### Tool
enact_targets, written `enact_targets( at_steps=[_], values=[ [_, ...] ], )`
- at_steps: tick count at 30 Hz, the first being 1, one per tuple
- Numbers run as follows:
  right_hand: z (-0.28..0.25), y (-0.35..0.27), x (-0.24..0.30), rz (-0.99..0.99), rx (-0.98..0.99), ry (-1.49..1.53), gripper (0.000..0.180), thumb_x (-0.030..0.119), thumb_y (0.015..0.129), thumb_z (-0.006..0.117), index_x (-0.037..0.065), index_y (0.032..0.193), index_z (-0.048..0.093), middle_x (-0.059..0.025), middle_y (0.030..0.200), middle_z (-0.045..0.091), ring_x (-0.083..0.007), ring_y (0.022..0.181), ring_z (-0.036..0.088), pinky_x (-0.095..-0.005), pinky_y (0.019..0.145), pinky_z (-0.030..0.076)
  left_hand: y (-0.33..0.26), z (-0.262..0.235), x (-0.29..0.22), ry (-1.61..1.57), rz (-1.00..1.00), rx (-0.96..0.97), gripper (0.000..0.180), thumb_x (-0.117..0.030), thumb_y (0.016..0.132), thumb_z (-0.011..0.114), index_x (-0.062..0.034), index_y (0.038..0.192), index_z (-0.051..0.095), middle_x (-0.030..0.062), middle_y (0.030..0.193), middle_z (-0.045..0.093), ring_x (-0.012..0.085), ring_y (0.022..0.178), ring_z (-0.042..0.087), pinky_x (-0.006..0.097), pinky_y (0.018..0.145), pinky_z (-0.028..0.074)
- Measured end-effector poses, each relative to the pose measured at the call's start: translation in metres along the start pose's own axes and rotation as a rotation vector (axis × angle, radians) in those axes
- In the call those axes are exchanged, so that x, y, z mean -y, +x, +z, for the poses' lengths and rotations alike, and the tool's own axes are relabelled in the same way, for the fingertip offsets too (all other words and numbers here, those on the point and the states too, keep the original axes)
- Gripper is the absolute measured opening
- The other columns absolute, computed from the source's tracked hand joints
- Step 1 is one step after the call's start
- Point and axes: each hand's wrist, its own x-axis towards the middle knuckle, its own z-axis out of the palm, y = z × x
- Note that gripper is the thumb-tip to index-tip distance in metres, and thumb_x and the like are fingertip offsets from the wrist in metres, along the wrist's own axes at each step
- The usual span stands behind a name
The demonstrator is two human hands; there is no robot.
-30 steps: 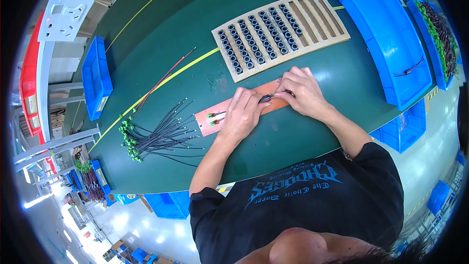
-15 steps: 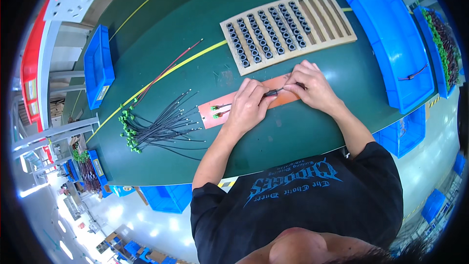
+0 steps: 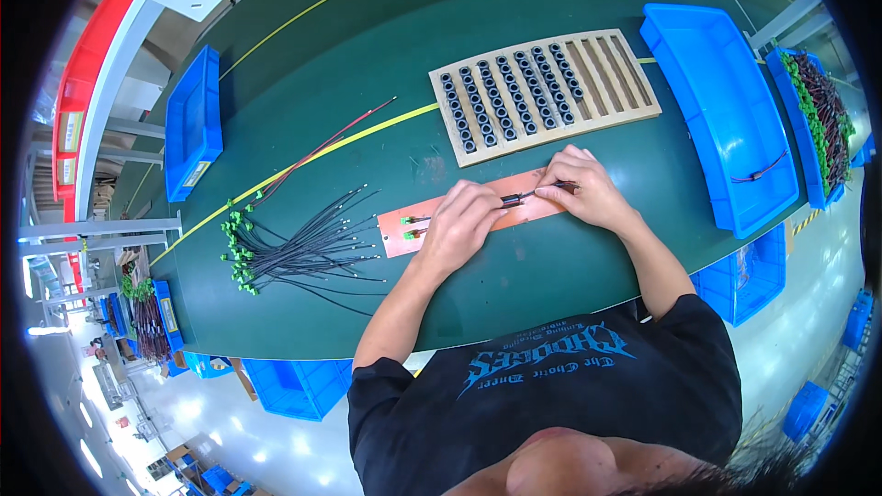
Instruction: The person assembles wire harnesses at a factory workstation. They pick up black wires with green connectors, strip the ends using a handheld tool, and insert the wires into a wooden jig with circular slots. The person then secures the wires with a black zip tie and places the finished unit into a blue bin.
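Over an orange-copper strip point(image 3: 544, 208) on the green table, my left hand point(image 3: 459, 220) pinches a black cable with a short dark sleeve point(image 3: 512, 203) showing at its fingertips. My right hand point(image 3: 588, 188), fingers closed, grips the same cable further right, with a dark end sticking out past its fingers. Two green connectors point(image 3: 409, 228) lie on the strip's left end, their leads running under my left hand. Left of the strip spreads a bundle of black cables point(image 3: 312, 243) with green connectors at one end. My fingers hide part of the held cable.
Beyond my hands lies a slotted wooden tray point(image 3: 551, 133) with several rows of black ring-shaped parts. A blue bin point(image 3: 721, 110) at right holds one wire; another blue bin point(image 3: 813, 129) holds green-ended harnesses. A red wire point(image 3: 322, 147) and a blue bin point(image 3: 195, 124) are at left.
The whole view has shifted a little, so the table sits lower. Both hands stay over the strip, and more of the dark sleeve shows between them.
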Motion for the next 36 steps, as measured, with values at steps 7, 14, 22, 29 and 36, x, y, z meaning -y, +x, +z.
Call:
enact_targets(
  at_steps=[7,14,22,29,36],
  values=[
    [0.001,0.0,-0.002,-0.006,-0.004,-0.012,0.014,0.023,0.087,0.078,0.01,0.086,0.072,-0.001,0.083,0.065,-0.0225,0.088,0.058,-0.0371,0.084,0.043,-0.001,0.004,-0.001,-0.009,-0.033,-0.034,0.017,0.003,0.079,0.078,0.0022,0.092,0.068,0.012,0.093,0.067,0.0298,0.083,0.066,0.04,0.073,0.054],
    [-0.001,0.0,-0.003,-0.006,0.0,-0.014,0.016,0.025,0.087,0.078,0.01,0.086,0.071,-0.0005,0.082,0.064,-0.0227,0.086,0.057,-0.0374,0.083,0.043,-0.002,0.003,-0.001,0.057,0.005,0.0,0.019,0.004,0.076,0.079,-0.0003,0.093,0.074,0.0095,0.092,0.068,0.0264,0.084,0.066,0.037,0.073,0.054],
    [-0.002,-0.001,-0.003,-0.002,0.008,-0.012,0.015,0.023,0.086,0.078,0.009,0.085,0.071,-0.0009,0.085,0.066,-0.0231,0.088,0.058,-0.0379,0.082,0.043,-0.003,0.006,-0.002,0.066,-0.035,-0.003,0.025,0.004,0.076,0.076,-0.0063,0.098,0.079,0.0071,0.094,0.067,0.0237,0.084,0.066,0.037,0.073,0.053],
    [-0.001,-0.002,-0.004,-0.017,0.004,-0.038,0.013,0.022,0.086,0.077,0.01,0.086,0.071,-0.0012,0.089,0.067,-0.0237,0.091,0.059,-0.0385,0.082,0.044,-0.001,0.006,-0.006,-0.012,-0.187,-0.012,0.018,0.004,0.08,0.08,-0.0025,0.097,0.08,0.0087,0.096,0.072,0.0219,0.087,0.067,0.031,0.073,0.056],
    [-0.002,-0.002,-0.004,0.003,-0.005,0.028,0.012,0.018,0.084,0.081,0.009,0.084,0.073,-0.0016,0.082,0.067,-0.0226,0.086,0.059,-0.0376,0.081,0.042,-0.005,0.008,-0.01,-0.042,-0.243,-0.007,0.013,0.003,0.08,0.08,-0.002,0.092,0.081,0.009,0.099,0.074,0.0207,0.089,0.069,0.031,0.076,0.056]
  ],
)
